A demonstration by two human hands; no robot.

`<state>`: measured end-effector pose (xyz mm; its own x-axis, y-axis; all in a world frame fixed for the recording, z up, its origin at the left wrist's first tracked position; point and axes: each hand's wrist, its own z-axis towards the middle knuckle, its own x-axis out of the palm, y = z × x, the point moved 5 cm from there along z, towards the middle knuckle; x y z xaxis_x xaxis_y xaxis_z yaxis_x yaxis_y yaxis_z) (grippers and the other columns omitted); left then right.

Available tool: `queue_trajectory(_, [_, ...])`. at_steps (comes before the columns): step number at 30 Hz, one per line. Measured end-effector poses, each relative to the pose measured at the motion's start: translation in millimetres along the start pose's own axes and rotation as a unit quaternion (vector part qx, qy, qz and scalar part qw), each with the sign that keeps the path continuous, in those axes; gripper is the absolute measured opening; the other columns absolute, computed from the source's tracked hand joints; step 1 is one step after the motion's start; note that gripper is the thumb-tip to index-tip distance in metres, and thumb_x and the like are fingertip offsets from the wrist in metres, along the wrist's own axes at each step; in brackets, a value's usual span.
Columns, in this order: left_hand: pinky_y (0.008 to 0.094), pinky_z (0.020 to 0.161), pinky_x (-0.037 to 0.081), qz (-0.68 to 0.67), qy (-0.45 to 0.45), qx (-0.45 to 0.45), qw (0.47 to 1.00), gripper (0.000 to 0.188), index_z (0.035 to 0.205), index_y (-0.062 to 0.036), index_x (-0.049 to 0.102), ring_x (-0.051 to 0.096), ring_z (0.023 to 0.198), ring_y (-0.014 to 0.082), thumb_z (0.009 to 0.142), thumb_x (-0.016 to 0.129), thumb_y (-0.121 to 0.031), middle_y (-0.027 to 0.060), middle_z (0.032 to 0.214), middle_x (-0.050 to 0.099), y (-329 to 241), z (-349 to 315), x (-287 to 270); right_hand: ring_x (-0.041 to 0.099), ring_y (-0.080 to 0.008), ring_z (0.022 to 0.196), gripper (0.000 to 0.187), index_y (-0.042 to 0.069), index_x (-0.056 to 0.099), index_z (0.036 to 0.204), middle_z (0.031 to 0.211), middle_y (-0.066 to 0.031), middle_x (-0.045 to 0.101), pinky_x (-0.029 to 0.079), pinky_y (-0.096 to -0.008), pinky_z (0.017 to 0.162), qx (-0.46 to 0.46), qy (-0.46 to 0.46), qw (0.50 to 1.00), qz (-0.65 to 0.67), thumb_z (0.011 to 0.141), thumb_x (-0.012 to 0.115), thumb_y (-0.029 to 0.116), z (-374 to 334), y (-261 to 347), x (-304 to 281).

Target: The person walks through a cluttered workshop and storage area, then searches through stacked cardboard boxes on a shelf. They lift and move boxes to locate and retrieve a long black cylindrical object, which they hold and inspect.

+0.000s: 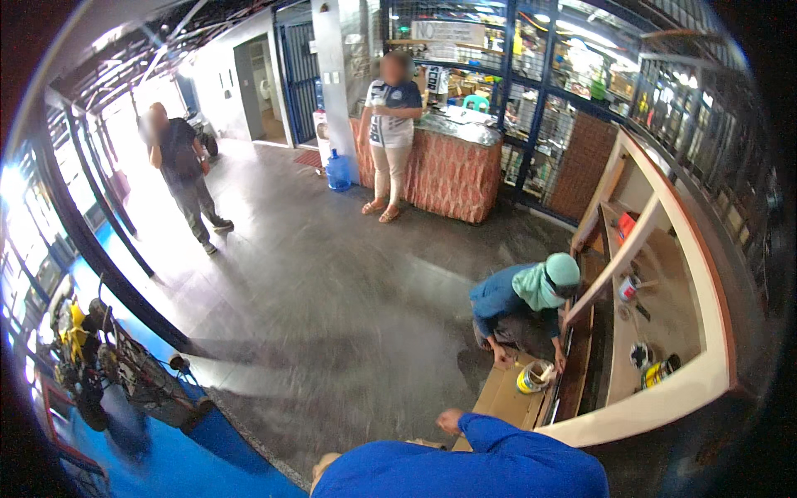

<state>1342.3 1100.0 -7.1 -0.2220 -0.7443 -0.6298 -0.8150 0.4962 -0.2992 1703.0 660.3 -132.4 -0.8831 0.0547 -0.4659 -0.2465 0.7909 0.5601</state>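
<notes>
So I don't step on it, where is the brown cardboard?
In the head view, right of centre toward the bottom, the cardboard lies under the yellow-labelled can, near the crouching co-worker and the person's right hand.

The can (528, 383) stands on cardboard (496, 398) — frame (652, 423) right, counter (448, 178) behind.

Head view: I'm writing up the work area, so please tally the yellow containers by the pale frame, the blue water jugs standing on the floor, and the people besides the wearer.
Yellow containers: 2
Blue jug: 1
Other people: 3
Total: 6
</notes>
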Motion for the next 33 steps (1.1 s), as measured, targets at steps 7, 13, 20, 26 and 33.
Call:
queue_trajectory(7, [0.038, 0.064, 0.053, -0.016, 0.005, 0.001, 1.0, 0.037, 0.106, -0.0111, 0.068, 0.067, 0.075, 0.0197, 0.097, 0.058, -0.046, 0.006, 0.084, 0.074, -62.6, 153.4, -106.7, 0.068, -0.0194, 0.082, 0.03, 0.013, 0.072, 0.116, 0.098, -0.0064, 0.074, 0.055, -0.0382, 0.075, -0.047, -0.176, 0.978, 0.102, 0.091, 0.062, 0.025, 144.8, 209.0, -309.8])
queue_trajectory(13, [0.0392, 0.07, 0.054, 0.071, 0.024, 0.036, 0.997, 0.042, 0.114, -0.0147, 0.066, 0.068, 0.082, 0.0209, 0.097, 0.054, -0.052, 0.0044, 0.088, 0.074, -111.2, 308.6, -252.5, 0.066, -0.0158, 0.085, 0.029, 0.012, 0.071, 0.119, 0.1, -0.0027, 0.073, 0.055, -0.0363, 0.07, 0.026, -0.102, 0.983, 0.153, 0.096, 0.061, 0.028, 249.5, 221.4, -330.8])
queue_trajectory(20, [0.0406, 0.077, 0.055, 0.261, -0.036, 0.139, 0.955, 0.049, 0.124, -0.019, 0.064, 0.069, 0.09, 0.0224, 0.098, 0.05, -0.058, 0.0026, 0.093, 0.074, -177.9, 503.1, -455.4, 0.068, -0.0167, 0.086, 0.035, 0.012, 0.072, 0.115, 0.099, -0.0035, 0.074, 0.055, -0.0365, 0.067, 0.163, -0.11, 0.928, 0.317, 0.094, 0.066, 0.04, 266.8, 159.2, -335.7])
queue_trajectory(26, [0.0422, 0.073, 0.054, -0.035, 0.039, 0.181, 0.982, 0.051, 0.124, -0.0092, 0.06, 0.068, 0.091, 0.0266, 0.099, 0.05, -0.052, 0.0112, 0.101, 0.072, -325.6, 658.4, -570.5, 0.07, -0.0325, 0.103, 0.04, 0.015, 0.071, 0.117, 0.119, -0.0141, 0.072, 0.056, -0.0483, 0.089, 0.15, 0.021, 0.979, -0.134, 0.096, 0.054, 0.043, 312.5, 114.6, -334.2])
queue_trajectory(33, [0.041, 0.098, 0.049, 0.297, 0.069, 0.15, 0.94, 0.064, 0.139, -0.0025, 0.056, 0.062, 0.118, 0.0293, 0.096, 0.057, -0.051, 0.0169, 0.128, 0.066, -514.9, 724.4, -531.2, 0.07, -0.0316, 0.102, 0.04, 0.015, 0.07, 0.118, 0.12, -0.0132, 0.071, 0.056, -0.047, 0.088, 0.17, 0.006, 0.972, 0.161, 0.095, 0.056, 0.044, 484.7, 137.1, -508.1])
